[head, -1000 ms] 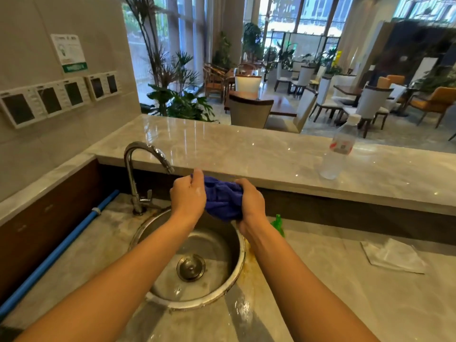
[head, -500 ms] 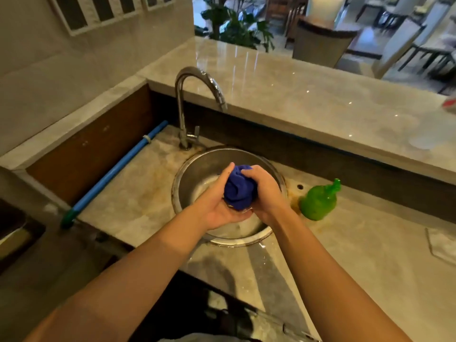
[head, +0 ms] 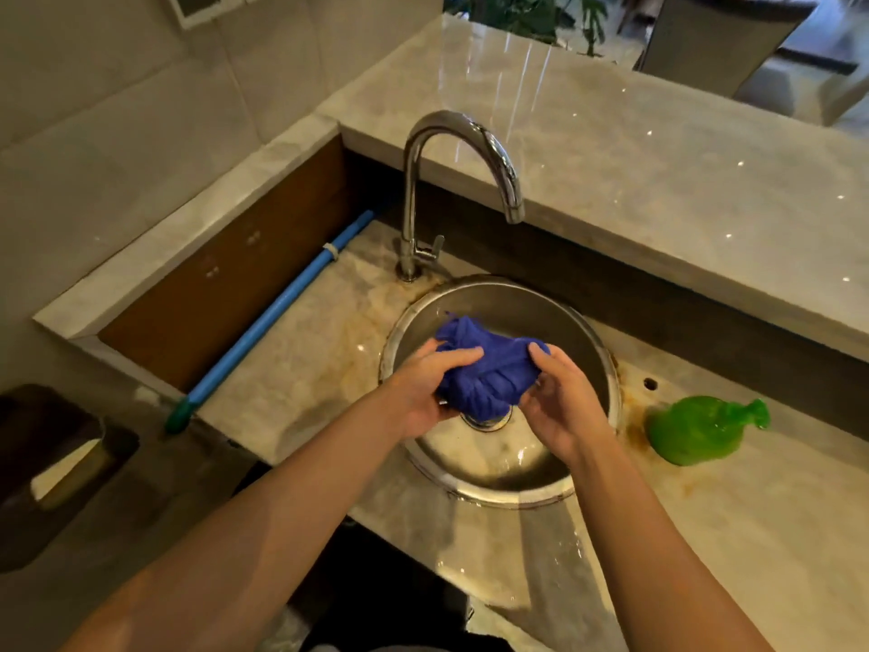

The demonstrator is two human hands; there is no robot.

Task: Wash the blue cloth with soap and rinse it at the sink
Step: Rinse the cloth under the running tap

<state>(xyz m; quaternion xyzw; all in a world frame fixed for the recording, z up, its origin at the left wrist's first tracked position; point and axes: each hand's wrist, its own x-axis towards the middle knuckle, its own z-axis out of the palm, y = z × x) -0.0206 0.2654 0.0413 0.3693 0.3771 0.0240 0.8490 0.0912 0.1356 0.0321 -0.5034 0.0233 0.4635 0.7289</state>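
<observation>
The blue cloth [head: 486,369] is bunched into a wrinkled ball above the round steel sink [head: 597,350], over the drain. The left hand [head: 430,392] and the right hand [head: 562,407] both grip it, one from each side. The chrome faucet [head: 463,148] stands behind the sink, no water visible, and a green soap bottle [head: 696,432] lies on the table [head: 752,534] near the sink's right edge.

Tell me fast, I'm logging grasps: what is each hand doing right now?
Left hand: closed on the blue cloth, over the sink.
Right hand: closed on the same blue cloth.
</observation>
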